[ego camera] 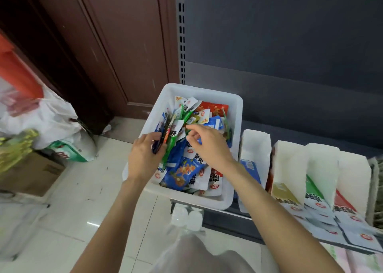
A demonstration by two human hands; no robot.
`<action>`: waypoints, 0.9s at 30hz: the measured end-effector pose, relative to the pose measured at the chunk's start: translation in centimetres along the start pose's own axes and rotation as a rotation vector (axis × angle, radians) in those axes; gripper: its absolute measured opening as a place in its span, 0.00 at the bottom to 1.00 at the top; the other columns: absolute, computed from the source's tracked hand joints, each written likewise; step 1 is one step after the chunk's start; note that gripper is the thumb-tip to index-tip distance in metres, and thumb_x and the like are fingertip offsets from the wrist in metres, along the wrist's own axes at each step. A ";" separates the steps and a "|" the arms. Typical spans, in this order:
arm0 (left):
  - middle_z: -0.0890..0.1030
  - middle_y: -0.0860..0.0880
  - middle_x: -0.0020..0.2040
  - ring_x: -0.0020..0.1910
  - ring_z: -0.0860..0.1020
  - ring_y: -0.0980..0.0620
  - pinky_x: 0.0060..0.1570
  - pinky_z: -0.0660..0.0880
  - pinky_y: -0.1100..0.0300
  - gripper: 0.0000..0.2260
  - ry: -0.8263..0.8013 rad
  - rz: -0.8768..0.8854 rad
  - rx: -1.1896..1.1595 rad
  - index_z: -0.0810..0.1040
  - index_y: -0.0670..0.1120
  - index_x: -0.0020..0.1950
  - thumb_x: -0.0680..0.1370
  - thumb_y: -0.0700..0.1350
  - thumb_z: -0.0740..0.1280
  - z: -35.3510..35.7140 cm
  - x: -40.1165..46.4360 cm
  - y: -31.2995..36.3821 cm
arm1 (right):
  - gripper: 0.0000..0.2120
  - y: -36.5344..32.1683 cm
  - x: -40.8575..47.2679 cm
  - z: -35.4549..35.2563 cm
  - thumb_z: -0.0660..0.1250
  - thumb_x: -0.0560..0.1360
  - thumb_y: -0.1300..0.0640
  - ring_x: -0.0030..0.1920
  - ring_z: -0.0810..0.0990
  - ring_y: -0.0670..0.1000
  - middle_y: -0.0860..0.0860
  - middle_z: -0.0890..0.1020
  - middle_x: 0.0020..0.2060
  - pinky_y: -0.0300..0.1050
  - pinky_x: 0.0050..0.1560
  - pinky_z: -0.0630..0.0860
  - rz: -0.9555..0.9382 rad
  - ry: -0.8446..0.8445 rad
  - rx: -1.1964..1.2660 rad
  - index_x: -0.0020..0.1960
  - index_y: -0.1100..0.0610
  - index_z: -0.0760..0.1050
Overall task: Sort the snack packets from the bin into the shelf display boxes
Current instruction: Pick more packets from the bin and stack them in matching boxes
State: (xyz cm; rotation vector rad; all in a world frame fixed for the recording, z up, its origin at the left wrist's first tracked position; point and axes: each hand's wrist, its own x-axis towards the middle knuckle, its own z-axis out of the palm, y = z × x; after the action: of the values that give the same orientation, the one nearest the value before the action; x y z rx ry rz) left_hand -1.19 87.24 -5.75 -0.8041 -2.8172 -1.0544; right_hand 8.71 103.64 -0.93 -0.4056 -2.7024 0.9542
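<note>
My left hand (145, 154) grips a fanned stack of snack packets (169, 136) over the white bin (236, 111) on the shelf. My right hand (207, 143) hovers with fingers loosely curled, empty. I should pinch one matching packet cleanly, then carry it to the display boxes (290, 160) just beside.

Shelf (217, 207); bin (234, 115), display boxes (290, 160) atop

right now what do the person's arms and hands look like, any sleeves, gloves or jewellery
Both arms are bare from the hands back to the bottom edge of the picture, with no sleeves in view. The left hand and right hand wear no gloves, and no rings, watch or wristband show on the visible sides. Pale, light-coloured clothing shows at the bottom of the view.
</note>
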 end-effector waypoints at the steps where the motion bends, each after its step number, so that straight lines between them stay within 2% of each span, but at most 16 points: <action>1: 0.81 0.47 0.52 0.50 0.78 0.44 0.47 0.76 0.52 0.12 -0.039 0.016 0.031 0.79 0.46 0.56 0.74 0.45 0.71 0.1 0.3 -0.2 | 0.16 -0.2 1.1 1.0 0.62 0.79 0.53 0.50 0.80 0.48 0.48 0.82 0.50 0.50 0.49 0.78 0.030 -0.019 -0.030 0.65 0.56 0.73; 4: 0.81 0.46 0.51 0.50 0.77 0.44 0.48 0.73 0.54 0.13 -0.116 0.086 0.091 0.81 0.46 0.56 0.73 0.45 0.72 0.3 0.7 -0.3 | 0.20 -0.4 4.0 3.9 0.61 0.79 0.46 0.51 0.81 0.51 0.50 0.83 0.50 0.49 0.45 0.79 0.192 -0.004 -0.179 0.65 0.58 0.72; 6: 0.81 0.47 0.53 0.52 0.76 0.46 0.49 0.73 0.55 0.13 -0.146 0.102 0.103 0.80 0.47 0.58 0.74 0.46 0.71 0.2 0.8 -0.2 | 0.19 -0.1 5.2 5.3 0.62 0.78 0.45 0.51 0.81 0.53 0.52 0.83 0.48 0.47 0.42 0.78 0.293 0.036 -0.201 0.62 0.57 0.72; 10: 0.81 0.49 0.53 0.51 0.77 0.47 0.48 0.74 0.56 0.13 -0.153 0.123 0.040 0.79 0.48 0.59 0.75 0.48 0.69 0.2 1.0 -0.5 | 0.15 0.1 5.9 6.9 0.69 0.75 0.54 0.48 0.80 0.54 0.52 0.82 0.46 0.45 0.39 0.75 0.383 0.116 -0.144 0.58 0.56 0.69; 14: 0.80 0.49 0.54 0.51 0.78 0.50 0.48 0.76 0.57 0.13 -0.147 0.087 -0.111 0.78 0.49 0.60 0.76 0.46 0.68 -0.1 1.5 -0.7 | 0.20 -0.2 5.2 5.8 0.66 0.76 0.62 0.44 0.80 0.51 0.52 0.82 0.45 0.44 0.39 0.75 0.396 0.210 -0.080 0.65 0.56 0.67; 17: 0.76 0.52 0.58 0.53 0.76 0.54 0.52 0.73 0.63 0.17 -0.127 0.062 -0.306 0.74 0.48 0.65 0.76 0.45 0.69 -0.6 1.8 0.0 | 0.15 -0.4 3.1 2.6 0.62 0.76 0.65 0.42 0.79 0.50 0.51 0.79 0.44 0.44 0.45 0.77 0.459 0.370 0.177 0.62 0.58 0.72; 19: 0.73 0.54 0.61 0.57 0.73 0.59 0.56 0.68 0.72 0.21 -0.166 0.067 -0.409 0.71 0.49 0.68 0.75 0.47 0.69 -0.9 1.8 0.9 | 0.11 -0.7 1.2 0.6 0.61 0.77 0.66 0.43 0.82 0.49 0.52 0.79 0.49 0.44 0.44 0.81 0.456 0.347 0.462 0.56 0.55 0.74; 21: 0.73 0.56 0.61 0.59 0.72 0.61 0.58 0.68 0.72 0.24 -0.258 0.063 -0.484 0.69 0.52 0.70 0.75 0.47 0.70 -1.1 1.8 1.8 | 0.12 -1.1 -0.6 -0.9 0.61 0.78 0.67 0.45 0.82 0.49 0.52 0.79 0.52 0.42 0.42 0.81 0.437 0.275 0.643 0.55 0.52 0.74; 23: 0.75 0.58 0.60 0.59 0.74 0.62 0.57 0.72 0.69 0.25 -0.327 0.089 -0.519 0.67 0.56 0.69 0.74 0.47 0.71 -1.2 1.7 2.8 | 0.12 -1.4 -1.9 -1.8 0.62 0.77 0.67 0.45 0.83 0.50 0.52 0.81 0.51 0.45 0.43 0.82 0.460 0.288 0.765 0.56 0.53 0.75; 25: 0.73 0.59 0.62 0.60 0.72 0.65 0.57 0.70 0.72 0.27 -0.301 0.210 -0.475 0.65 0.59 0.68 0.72 0.50 0.72 -1.3 1.2 3.8 | 0.12 -1.5 -2.7 -2.3 0.63 0.76 0.68 0.43 0.83 0.50 0.54 0.81 0.49 0.45 0.42 0.82 0.533 0.387 0.871 0.58 0.59 0.75; 27: 0.70 0.57 0.65 0.64 0.69 0.63 0.61 0.67 0.71 0.28 -0.279 0.380 -0.394 0.66 0.56 0.69 0.71 0.56 0.71 -1.1 0.7 4.7 | 0.15 -1.6 -3.4 -2.6 0.62 0.76 0.70 0.43 0.83 0.49 0.55 0.79 0.49 0.42 0.38 0.81 0.574 0.489 0.942 0.61 0.61 0.73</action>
State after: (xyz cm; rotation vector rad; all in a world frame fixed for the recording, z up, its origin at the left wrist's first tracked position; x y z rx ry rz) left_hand 0.32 89.91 -1.93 -1.5580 -2.5161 -1.5432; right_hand 12.38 102.80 1.64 -1.0283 -1.4749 1.8195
